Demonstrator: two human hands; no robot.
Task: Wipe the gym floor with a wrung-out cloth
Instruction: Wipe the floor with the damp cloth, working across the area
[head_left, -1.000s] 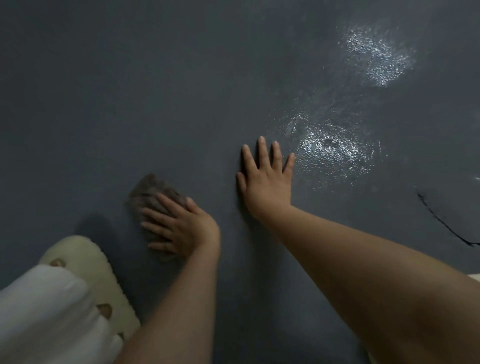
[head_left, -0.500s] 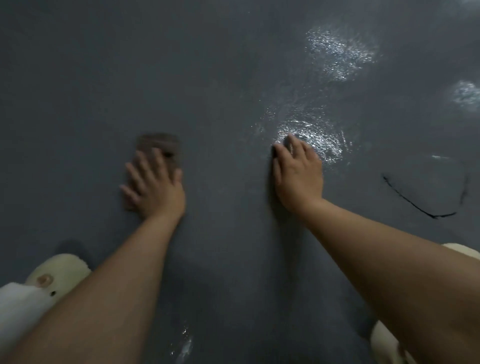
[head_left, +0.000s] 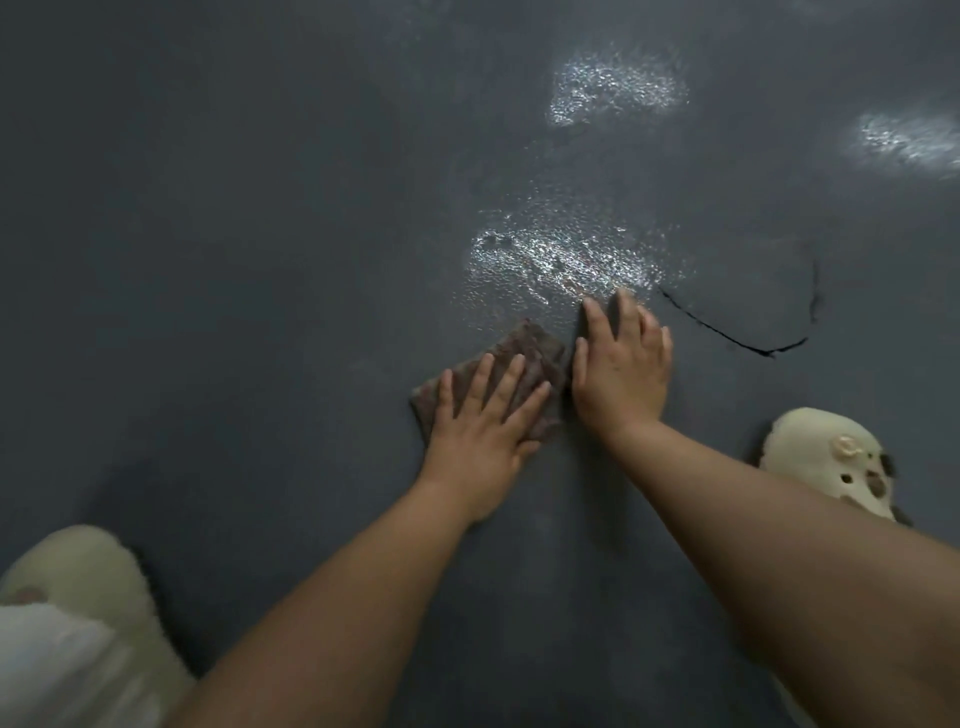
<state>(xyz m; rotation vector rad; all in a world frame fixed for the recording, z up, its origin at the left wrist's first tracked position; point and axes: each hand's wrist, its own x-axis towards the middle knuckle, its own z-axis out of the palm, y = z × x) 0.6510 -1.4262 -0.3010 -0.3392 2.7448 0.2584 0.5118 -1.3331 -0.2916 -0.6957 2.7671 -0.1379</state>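
- Pressing my left hand (head_left: 480, 423), fingers spread flat, on the brown folded cloth (head_left: 524, 353) lying on the dark grey floor (head_left: 234, 260).
- My right hand (head_left: 621, 369) rests flat just beside it, grip unclenched.
- Pebbled wet sheen (head_left: 561, 260) ahead; thin black curved crack (head_left: 737, 338) to the right.

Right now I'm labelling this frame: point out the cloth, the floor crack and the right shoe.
cloth (head_left: 524, 345): head view, bare far corner.
crack (head_left: 727, 335): head view, mid line.
right shoe (head_left: 810, 441): head view, toe top.
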